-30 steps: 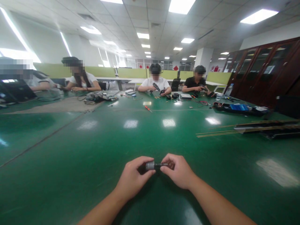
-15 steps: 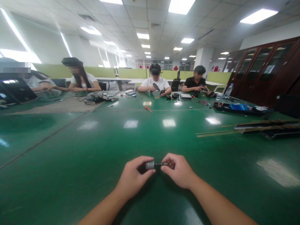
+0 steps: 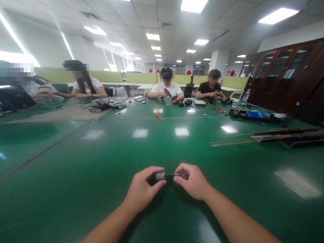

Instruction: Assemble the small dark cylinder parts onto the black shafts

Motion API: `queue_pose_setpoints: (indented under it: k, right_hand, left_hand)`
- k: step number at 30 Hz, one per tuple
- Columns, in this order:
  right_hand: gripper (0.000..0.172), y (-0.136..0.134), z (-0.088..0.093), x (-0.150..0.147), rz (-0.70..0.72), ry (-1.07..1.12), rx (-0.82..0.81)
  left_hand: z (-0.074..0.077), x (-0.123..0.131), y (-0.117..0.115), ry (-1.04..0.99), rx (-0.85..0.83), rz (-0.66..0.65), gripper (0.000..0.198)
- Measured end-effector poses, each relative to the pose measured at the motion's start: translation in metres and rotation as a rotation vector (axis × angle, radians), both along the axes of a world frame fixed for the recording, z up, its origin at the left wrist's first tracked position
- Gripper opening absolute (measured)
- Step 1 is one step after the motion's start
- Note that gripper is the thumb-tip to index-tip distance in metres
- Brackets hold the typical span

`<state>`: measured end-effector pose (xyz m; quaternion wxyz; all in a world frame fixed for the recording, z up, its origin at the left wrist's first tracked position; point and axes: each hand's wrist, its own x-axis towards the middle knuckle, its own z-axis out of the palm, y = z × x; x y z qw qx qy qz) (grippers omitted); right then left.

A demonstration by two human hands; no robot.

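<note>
Between my hands lies a small grey metal cylinder [image 3: 160, 176] that looks like a small motor, with a dark thin shaft [image 3: 170, 175] pointing right. My left hand [image 3: 143, 189] grips the cylinder between thumb and fingers, covering its left end. The shaft's far tip is pinched by the thumb and fingertips of my right hand [image 3: 193, 181]. Both hands stay just above the green table [image 3: 106, 175], near its front middle. Whether shaft and cylinder are one piece cannot be made out.
An orange screwdriver [image 3: 159, 116] lies mid-table. Long thin rods [image 3: 235, 142] and dark trays extend at right, below a black case with blue contents [image 3: 258, 114]. Several people sit along the far side with tools and parts. A mat [image 3: 63, 113] covers the left back.
Slightly more of the dark shaft shows between my hands, as my left hand and the cylinder have shifted a little left. Both grips hold. The whole view has shifted slightly.
</note>
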<state>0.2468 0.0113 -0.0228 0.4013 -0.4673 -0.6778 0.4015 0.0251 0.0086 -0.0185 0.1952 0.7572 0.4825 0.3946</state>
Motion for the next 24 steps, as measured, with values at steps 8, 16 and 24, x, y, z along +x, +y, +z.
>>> queue_pose_setpoints:
  k: [8,16,24]
  right_hand:
    - [0.005,0.0001,-0.0002,0.0014,-0.011,-0.005,0.005]
    - [0.005,0.0005,0.0005,0.0026,-0.009,-0.007,0.016]
    - [0.005,0.0011,-0.0004,0.0032,-0.020,-0.005,0.016]
  left_hand:
    - [0.0023,0.0001,0.0001,-0.008,-0.017,0.008,0.026]
    - [0.0036,0.0020,-0.0008,-0.015,-0.027,0.003,0.026]
    - [0.0044,0.0003,0.0005,-0.019,-0.041,-0.008,0.025]
